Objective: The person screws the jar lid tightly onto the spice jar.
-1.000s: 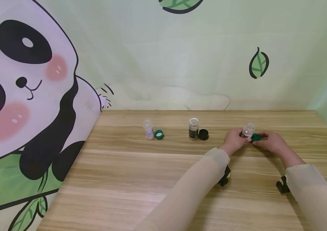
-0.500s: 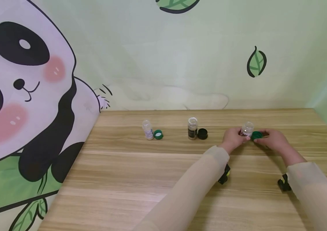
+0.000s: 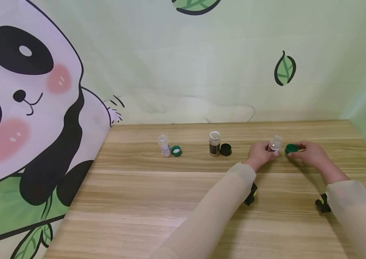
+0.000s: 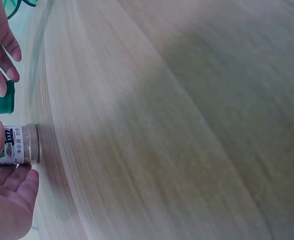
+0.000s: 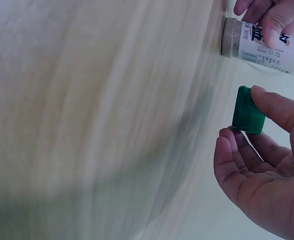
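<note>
My left hand [image 3: 260,154] grips a small clear spice jar [image 3: 275,143] that stands upright, its mouth uncovered. In the right wrist view the jar [image 5: 267,60] shows a white printed label and a brownish powder at its bottom. Just right of it, my right hand [image 3: 310,154] pinches a green screw cap [image 3: 291,149] between thumb and fingers. A narrow gap separates this cap [image 4: 4,99] from the jar in the left wrist view.
Left along the wooden table [image 3: 157,194] stand two more uncapped jars: a dark-labelled one [image 3: 214,144] beside a black cap [image 3: 225,149], and a pale-labelled one [image 3: 164,146] beside a green cap [image 3: 176,151]. A panda-printed cloth [image 3: 157,64] hangs behind the table.
My right hand has moved the green cap away from the jar to the right, widening the gap. The left hand keeps its grip on the jar. The head view has shifted slightly.
</note>
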`<move>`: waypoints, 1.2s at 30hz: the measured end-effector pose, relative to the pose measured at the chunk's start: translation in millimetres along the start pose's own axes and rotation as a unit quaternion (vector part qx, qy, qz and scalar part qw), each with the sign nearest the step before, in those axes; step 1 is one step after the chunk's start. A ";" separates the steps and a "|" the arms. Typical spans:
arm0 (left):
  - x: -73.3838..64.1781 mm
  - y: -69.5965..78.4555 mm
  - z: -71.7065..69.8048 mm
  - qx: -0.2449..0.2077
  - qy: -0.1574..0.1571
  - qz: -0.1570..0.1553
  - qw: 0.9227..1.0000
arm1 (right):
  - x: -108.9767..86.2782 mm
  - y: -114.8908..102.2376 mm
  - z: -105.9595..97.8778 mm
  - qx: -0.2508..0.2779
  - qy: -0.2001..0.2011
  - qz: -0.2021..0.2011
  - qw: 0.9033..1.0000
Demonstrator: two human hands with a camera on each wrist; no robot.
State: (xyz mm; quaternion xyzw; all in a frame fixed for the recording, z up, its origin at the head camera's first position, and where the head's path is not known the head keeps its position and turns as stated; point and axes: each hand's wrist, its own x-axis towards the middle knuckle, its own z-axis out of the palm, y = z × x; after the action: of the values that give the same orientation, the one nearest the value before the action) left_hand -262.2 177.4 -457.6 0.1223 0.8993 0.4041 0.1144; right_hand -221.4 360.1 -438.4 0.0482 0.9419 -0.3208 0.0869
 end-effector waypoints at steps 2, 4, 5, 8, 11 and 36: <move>0.5 -0.3 0.6 0.004 0.000 -0.001 1.000 | -0.5 -0.6 -1.6 0.001 0.001 0.004 1.000; 1.0 -0.6 1.1 0.001 0.000 -0.002 1.000 | -2.0 -1.8 -3.8 -0.003 -0.001 0.007 1.000; 0.9 -0.6 0.9 0.002 0.000 -0.001 1.000 | -2.4 -1.9 -4.9 -0.005 -0.002 0.009 1.000; 0.1 -0.7 -0.3 0.005 -0.001 0.003 1.000 | -4.5 -2.1 -8.4 -0.006 -0.015 0.007 1.000; -0.6 -0.6 -1.4 0.003 -0.001 0.004 1.000 | -5.1 -1.9 -10.2 -0.005 -0.016 0.009 1.000; -2.3 0.8 -3.8 -0.012 -0.003 0.002 1.000 | -11.5 -27.0 -18.2 -0.020 0.006 -0.021 1.000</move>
State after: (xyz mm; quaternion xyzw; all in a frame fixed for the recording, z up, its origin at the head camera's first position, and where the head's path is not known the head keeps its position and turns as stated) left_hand -261.1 174.5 -454.3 0.1237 0.8936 0.4151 0.1179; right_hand -216.5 349.6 -405.9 0.0291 0.9494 -0.3034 0.0753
